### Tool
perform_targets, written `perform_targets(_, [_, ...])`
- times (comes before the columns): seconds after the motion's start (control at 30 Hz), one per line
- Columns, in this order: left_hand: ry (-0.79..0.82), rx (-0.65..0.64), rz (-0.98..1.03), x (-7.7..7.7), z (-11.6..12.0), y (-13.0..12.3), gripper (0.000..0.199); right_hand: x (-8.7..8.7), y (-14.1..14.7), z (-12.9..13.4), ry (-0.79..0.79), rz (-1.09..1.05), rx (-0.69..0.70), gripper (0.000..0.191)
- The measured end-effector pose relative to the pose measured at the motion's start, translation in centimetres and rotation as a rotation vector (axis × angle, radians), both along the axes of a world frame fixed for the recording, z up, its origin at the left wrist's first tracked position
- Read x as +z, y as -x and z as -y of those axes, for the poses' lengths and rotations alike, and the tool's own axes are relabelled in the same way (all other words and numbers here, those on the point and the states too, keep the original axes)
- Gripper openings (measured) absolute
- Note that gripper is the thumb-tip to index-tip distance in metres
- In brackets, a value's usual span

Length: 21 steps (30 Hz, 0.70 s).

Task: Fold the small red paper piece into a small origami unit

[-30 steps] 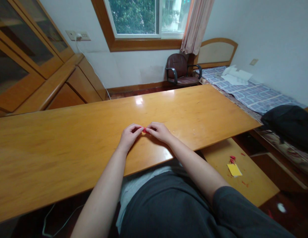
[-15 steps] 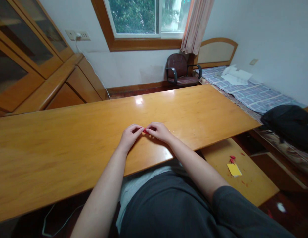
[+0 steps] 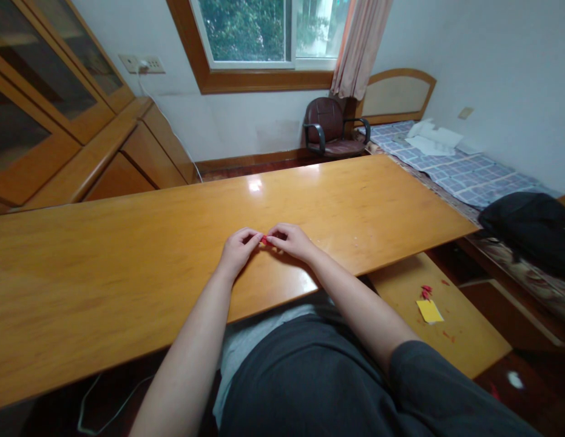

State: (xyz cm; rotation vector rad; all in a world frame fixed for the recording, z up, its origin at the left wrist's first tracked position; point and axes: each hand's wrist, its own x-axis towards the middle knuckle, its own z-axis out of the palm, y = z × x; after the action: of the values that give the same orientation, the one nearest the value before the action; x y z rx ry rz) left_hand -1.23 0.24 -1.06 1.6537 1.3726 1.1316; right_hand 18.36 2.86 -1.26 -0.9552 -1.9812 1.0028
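Observation:
Between my fingertips, just above the wooden table [image 3: 173, 255], is a small red piece [image 3: 265, 240]; it is too small and too covered to tell its kind. My left hand [image 3: 239, 247] pinches its left end between thumb and fingers. On the other end my right hand [image 3: 291, 238] is closed in the same way, thumb against fingertips. Both hands sit close together over the middle of the table, and the fingers hide most of the piece.
A lower wooden surface [image 3: 473, 346] at the right bears red scraps [image 3: 426, 292] and a yellow square [image 3: 430, 311]. Beyond it lie a black bag [image 3: 528, 230] and a bed [image 3: 473, 176]. An armchair [image 3: 328, 124] stands behind the table, a cabinet [image 3: 104, 139] at the left.
Slightly more of the red piece shows between my fingertips. Both hands stay in almost the same place.

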Motion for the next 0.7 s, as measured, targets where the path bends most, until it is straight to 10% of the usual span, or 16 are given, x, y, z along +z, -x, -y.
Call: perform_targets(0.7, [-0.061, 0.016, -0.105, 0.04, 0.06, -0.05, 0.028, 0.08, 0.06, -0.01, 0.067, 0.002, -0.021, 0.021])
